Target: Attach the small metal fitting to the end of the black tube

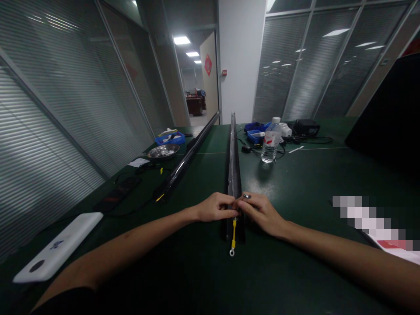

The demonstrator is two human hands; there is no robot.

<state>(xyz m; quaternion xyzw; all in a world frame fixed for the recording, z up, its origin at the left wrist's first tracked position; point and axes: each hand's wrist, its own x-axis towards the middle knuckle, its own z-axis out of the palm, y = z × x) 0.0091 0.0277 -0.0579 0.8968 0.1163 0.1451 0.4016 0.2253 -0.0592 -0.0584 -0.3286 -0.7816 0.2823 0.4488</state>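
Note:
A long, dark metal channel point(233, 162) lies lengthwise on the green table, pointing away from me. From its near end a short yellow wire point(234, 232) sticks out towards me, tipped with a silver ring terminal point(232, 252). My left hand point(218, 207) reaches over the channel from the left, thumb and fingers closed in a pinch just above the wire. Opposite it, my right hand point(260, 212), wearing a ring, has its fingertips pressed together and meeting the left ones. Whatever lies between the fingertips is hidden.
Left of the hands lies a second dark channel point(187, 162). Beyond it are a metal bowl point(163, 151) and a blue tray point(170, 139); nearer lies a white device point(59, 247). A water bottle point(271, 142), blue bins point(255, 136) and a black box point(306, 127) stand at the back right.

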